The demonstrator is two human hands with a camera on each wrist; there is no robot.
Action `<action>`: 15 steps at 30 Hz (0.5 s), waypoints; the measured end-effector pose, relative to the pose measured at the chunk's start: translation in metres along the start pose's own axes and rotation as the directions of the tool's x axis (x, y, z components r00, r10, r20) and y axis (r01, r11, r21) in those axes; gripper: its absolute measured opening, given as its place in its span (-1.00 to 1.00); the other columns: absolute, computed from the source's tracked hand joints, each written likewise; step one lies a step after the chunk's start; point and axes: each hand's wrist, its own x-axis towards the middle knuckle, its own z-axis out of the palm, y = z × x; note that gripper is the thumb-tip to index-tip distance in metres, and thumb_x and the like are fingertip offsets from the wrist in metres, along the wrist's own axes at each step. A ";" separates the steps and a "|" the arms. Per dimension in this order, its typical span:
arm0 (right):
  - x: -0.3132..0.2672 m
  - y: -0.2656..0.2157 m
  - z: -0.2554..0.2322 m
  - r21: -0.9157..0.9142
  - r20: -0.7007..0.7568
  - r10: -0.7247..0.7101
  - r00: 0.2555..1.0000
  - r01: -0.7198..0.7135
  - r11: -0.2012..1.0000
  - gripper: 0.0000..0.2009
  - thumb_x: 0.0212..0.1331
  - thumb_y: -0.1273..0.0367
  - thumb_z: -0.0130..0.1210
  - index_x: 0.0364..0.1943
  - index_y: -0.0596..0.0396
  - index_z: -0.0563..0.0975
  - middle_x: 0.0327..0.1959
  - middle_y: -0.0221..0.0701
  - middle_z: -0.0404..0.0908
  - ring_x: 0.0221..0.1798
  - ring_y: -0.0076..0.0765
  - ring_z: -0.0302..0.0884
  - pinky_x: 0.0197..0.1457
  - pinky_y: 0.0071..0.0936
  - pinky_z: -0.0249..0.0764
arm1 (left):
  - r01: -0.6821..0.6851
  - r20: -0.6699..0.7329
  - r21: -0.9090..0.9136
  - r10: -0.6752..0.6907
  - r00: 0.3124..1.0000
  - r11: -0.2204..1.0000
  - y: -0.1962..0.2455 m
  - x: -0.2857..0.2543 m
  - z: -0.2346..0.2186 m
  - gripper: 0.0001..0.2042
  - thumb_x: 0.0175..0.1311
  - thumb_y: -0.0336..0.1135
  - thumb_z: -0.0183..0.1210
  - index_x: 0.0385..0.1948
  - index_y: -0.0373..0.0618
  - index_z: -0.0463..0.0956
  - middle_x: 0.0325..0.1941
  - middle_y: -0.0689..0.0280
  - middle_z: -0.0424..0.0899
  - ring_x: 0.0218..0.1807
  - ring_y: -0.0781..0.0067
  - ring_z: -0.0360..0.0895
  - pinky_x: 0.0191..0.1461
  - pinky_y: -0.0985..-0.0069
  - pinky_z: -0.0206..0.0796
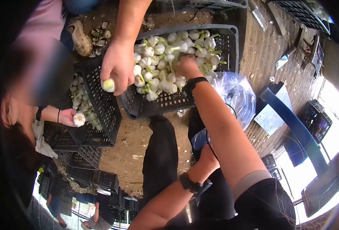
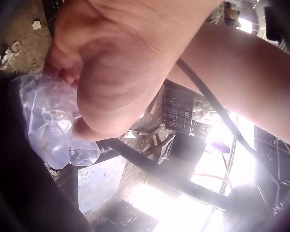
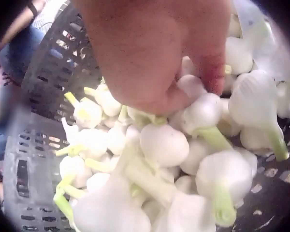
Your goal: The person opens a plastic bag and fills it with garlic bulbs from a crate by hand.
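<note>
In the head view my right hand (image 1: 188,67) reaches into a black plastic crate (image 1: 236,50) heaped with white garlic bulbs (image 1: 169,78). The right wrist view shows its thumb and fingers pinching a garlic bulb (image 3: 191,86) among the others; green stem stubs stick out around it. My left hand (image 1: 208,158) is lower down, beside the crate. Curled fingers of that hand (image 2: 121,72) grip a clear plastic bag (image 2: 50,123) in the left wrist view. The bag's open upper part (image 1: 234,92) spreads against the crate's near right side, below my right forearm.
Another person's hand (image 1: 117,67) holds a garlic bulb (image 1: 108,85) over the crate's left edge. At left, a second hand (image 1: 67,117) holds a bulb by a tilted crate (image 1: 102,103) of garlic. Knives (image 1: 285,58) lie on the floor at right, near a blue strap-like bar (image 1: 292,122).
</note>
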 end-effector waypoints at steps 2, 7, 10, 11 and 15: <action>-0.004 0.002 -0.002 0.036 -0.020 -0.024 1.000 0.025 0.999 -0.59 -0.07 0.25 0.18 -0.11 0.14 0.47 0.01 -0.06 0.47 0.04 0.05 0.46 0.06 -0.19 0.44 | -0.021 -0.064 -0.061 0.017 0.998 0.998 -0.001 0.002 0.001 -0.76 0.13 -0.12 0.09 -0.33 -0.08 0.53 -0.38 0.19 0.63 -0.33 0.06 0.58 -0.37 0.28 0.45; -0.030 -0.005 -0.020 0.072 0.014 -0.158 0.987 0.157 0.985 -0.65 -0.13 0.32 0.22 -0.18 0.06 0.49 -0.04 -0.20 0.51 0.00 -0.01 0.49 0.04 -0.20 0.44 | 0.244 0.177 0.023 -0.244 0.953 0.969 0.004 0.000 0.000 -0.77 0.17 -0.22 0.00 -0.42 -0.22 0.47 -0.45 0.04 0.60 -0.41 -0.05 0.56 -0.39 0.20 0.44; -0.043 -0.010 -0.034 0.116 -0.001 -0.121 0.993 0.120 0.986 -0.65 -0.07 0.31 0.15 -0.10 0.00 0.50 -0.05 -0.23 0.56 0.01 0.00 0.50 0.06 -0.24 0.43 | 0.316 0.230 0.129 -0.338 0.912 0.940 -0.001 -0.003 0.011 -0.80 0.15 -0.28 -0.01 -0.44 -0.25 0.45 -0.50 0.02 0.57 -0.45 -0.05 0.56 -0.41 0.19 0.43; -0.041 -0.012 -0.041 0.160 0.007 -0.062 0.998 0.060 0.985 -0.64 -0.05 0.31 0.14 -0.08 -0.01 0.51 -0.04 -0.22 0.56 0.02 0.00 0.51 0.07 -0.25 0.43 | 0.298 0.224 0.160 -0.329 0.918 0.941 -0.002 -0.003 0.014 -0.81 0.14 -0.30 -0.01 -0.45 -0.25 0.45 -0.52 0.03 0.57 -0.46 -0.05 0.56 -0.42 0.19 0.43; -0.032 -0.028 -0.052 0.236 0.013 -0.065 0.998 0.060 0.970 -0.64 0.01 0.38 0.02 -0.02 -0.04 0.52 -0.02 -0.19 0.56 0.06 -0.03 0.49 0.09 -0.26 0.41 | 0.163 0.212 0.207 -0.207 0.955 0.965 0.006 0.004 0.003 -0.85 0.09 -0.31 0.04 -0.49 -0.21 0.45 -0.56 0.08 0.55 -0.50 0.00 0.55 -0.45 0.22 0.44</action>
